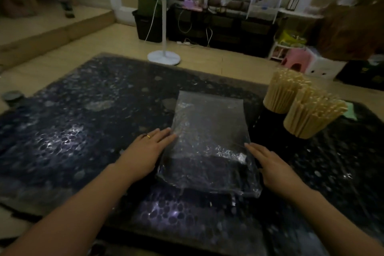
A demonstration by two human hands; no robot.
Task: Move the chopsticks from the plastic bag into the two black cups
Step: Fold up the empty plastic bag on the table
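Dark, glossy stone patterned with pale pebbles makes up the table [62,131] under both hands. The left hand [146,151] lies flat with straight fingers, its fingertips touching the left edge of the clear plastic bag [207,141], gripping nothing. The bag lies flat between the hands and looks empty. The right hand [270,166] rests flat at the bag's right edge, fingers straight, also holding nothing. Beyond and to the right of that hand, the two black cups [268,118] stand touching, packed full of chopsticks [311,114], so the task looks finished. The bundles lean outward; a careless lift of the right hand, or a tug on the slippery bag, could tip a cup and spill them.
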